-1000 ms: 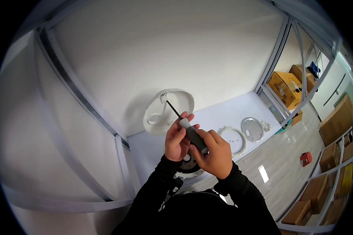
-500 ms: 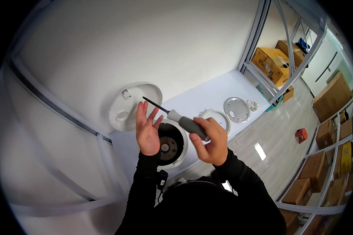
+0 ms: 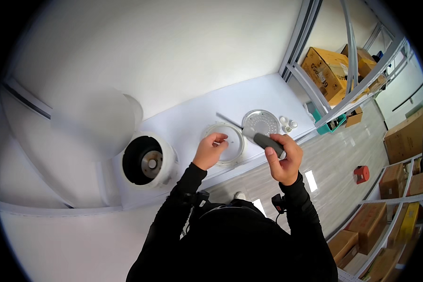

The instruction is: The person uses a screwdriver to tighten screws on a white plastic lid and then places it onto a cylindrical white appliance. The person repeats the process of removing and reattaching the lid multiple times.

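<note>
In my right hand is a screwdriver with a grey handle, my fingers wrapped round it. Its shaft points up and left, over the edge of a perforated metal disc. Over the left side of a white ring-shaped part hovers my left hand, thumb and fingertips drawn together; anything between them is too small to make out. A white round cooker body with a dark inside sits left of it, its opening tilted toward me. Small whitish round pieces lie right of the metal disc.
A large pale rounded shape, blurred, covers the left by the wall. The white table runs along the wall. Right of it are cardboard boxes, a teal basket, a red stool and shelves with cartons.
My view has shifted right along the table. Both hands have moved right, away from above the cooker body, and my spread left fingers have closed. The pale rounded shape at left has become blurred.
</note>
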